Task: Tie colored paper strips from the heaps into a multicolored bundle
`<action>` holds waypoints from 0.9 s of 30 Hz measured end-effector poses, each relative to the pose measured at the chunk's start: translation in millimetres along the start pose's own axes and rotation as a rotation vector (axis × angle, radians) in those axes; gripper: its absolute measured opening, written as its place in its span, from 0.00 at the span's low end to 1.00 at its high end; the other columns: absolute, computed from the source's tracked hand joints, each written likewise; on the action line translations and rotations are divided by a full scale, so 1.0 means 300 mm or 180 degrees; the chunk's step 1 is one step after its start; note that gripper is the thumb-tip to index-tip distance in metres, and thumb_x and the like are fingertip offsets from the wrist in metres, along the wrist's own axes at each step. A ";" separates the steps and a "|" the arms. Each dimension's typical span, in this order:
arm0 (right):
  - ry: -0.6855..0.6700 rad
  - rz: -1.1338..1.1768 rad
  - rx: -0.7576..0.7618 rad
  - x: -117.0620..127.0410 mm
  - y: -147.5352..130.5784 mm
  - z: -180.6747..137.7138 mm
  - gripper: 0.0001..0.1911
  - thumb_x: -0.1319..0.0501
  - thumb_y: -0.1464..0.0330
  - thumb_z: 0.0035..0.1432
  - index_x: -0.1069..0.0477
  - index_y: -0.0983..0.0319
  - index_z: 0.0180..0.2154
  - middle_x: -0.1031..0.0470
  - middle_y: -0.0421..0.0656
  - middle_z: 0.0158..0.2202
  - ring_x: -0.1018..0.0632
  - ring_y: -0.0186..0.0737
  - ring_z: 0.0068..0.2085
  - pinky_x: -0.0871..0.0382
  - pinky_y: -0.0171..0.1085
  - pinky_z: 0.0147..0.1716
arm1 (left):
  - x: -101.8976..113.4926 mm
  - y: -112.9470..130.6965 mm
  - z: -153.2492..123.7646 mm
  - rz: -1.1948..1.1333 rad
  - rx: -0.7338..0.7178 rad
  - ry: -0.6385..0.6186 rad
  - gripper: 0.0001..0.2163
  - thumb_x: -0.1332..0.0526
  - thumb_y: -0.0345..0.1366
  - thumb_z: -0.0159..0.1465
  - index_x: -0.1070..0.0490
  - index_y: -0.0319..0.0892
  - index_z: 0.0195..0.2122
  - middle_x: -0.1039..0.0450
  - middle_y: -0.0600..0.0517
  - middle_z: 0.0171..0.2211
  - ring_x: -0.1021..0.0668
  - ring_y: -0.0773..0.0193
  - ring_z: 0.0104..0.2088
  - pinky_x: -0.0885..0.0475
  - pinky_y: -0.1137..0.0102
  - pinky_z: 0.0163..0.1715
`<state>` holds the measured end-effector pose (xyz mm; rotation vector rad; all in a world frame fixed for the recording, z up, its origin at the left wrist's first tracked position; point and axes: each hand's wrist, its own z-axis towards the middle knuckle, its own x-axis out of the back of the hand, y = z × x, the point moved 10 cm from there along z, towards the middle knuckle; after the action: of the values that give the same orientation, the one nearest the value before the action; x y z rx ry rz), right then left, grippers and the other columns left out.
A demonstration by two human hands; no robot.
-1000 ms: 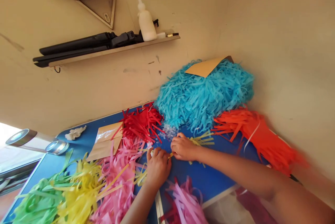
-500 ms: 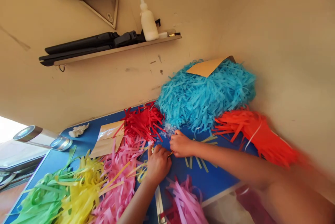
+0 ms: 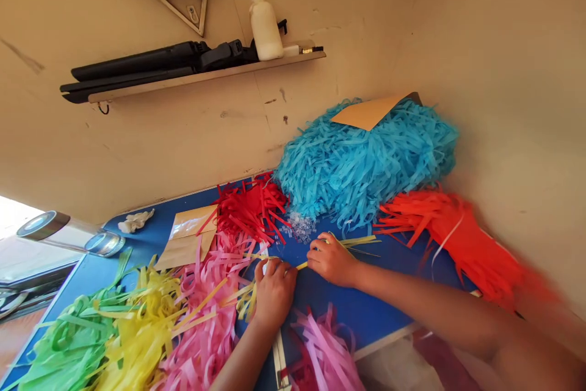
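Note:
A yellow paper-strip tassel (image 3: 302, 266) runs between my two hands, its middle narrow and twisted. My left hand (image 3: 274, 290) is closed round one side, with loose yellow strips hanging out to its left. Beyond the fingers of my right hand (image 3: 333, 260), which are closed on the other side, yellow strips stick out to the right. Just past my right hand lies a small heap of clear bits (image 3: 301, 226). Pink fringed paper (image 3: 206, 324) is beside my left hand, and a lilac bundle (image 3: 327, 348) lies nearer me. My fingertips are partly hidden.
Yellow (image 3: 130, 342) and green (image 3: 68, 342) fringes lie left on the blue table (image 3: 379, 312). Red fringe (image 3: 249, 208), a big blue pile (image 3: 361, 165) and orange-red fringe (image 3: 462, 238) line the back and right. A brown envelope (image 3: 190, 235) and clear bottle (image 3: 75, 235) are left.
My right hand has moved a little right and away from my left, showing more of the twisted yellow middle. The yellow strips spread under the right wrist are now gathered beyond the right hand.

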<state>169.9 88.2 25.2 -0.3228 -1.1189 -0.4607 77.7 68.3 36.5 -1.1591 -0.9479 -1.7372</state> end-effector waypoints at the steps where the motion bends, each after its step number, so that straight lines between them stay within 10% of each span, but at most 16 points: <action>1: -0.0022 0.0125 -0.0053 0.000 0.020 -0.014 0.12 0.45 0.72 0.68 0.26 0.60 0.33 0.23 0.41 0.34 0.31 0.41 0.43 0.48 0.48 0.51 | 0.000 -0.006 -0.008 -0.0036 0.0012 -0.0032 0.09 0.41 0.31 0.66 0.23 0.51 0.36 0.20 0.55 0.37 0.25 0.55 0.46 0.42 0.52 0.53; 16: -0.0768 0.1141 -0.1697 -0.077 0.230 -0.067 0.04 0.32 0.69 0.55 0.23 0.60 0.28 0.24 0.42 0.37 0.29 0.42 0.44 0.44 0.41 0.43 | -0.051 -0.132 -0.020 -0.0366 0.0759 -0.0337 0.09 0.42 0.38 0.65 0.23 0.46 0.32 0.21 0.50 0.34 0.24 0.53 0.40 0.36 0.59 0.40; 27: -0.0746 0.0782 -0.1593 -0.047 0.182 -0.066 0.07 0.40 0.73 0.55 0.27 0.55 0.28 0.24 0.40 0.32 0.27 0.45 0.39 0.44 0.43 0.37 | -0.033 0.075 0.017 0.0288 -0.0536 -0.0515 0.07 0.42 0.37 0.67 0.24 0.51 0.39 0.23 0.54 0.31 0.26 0.61 0.39 0.39 0.58 0.47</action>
<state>208.0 128.7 3.2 -0.9617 -1.1619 -0.4884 102.2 66.6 31.9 -1.4477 -0.8418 -1.6953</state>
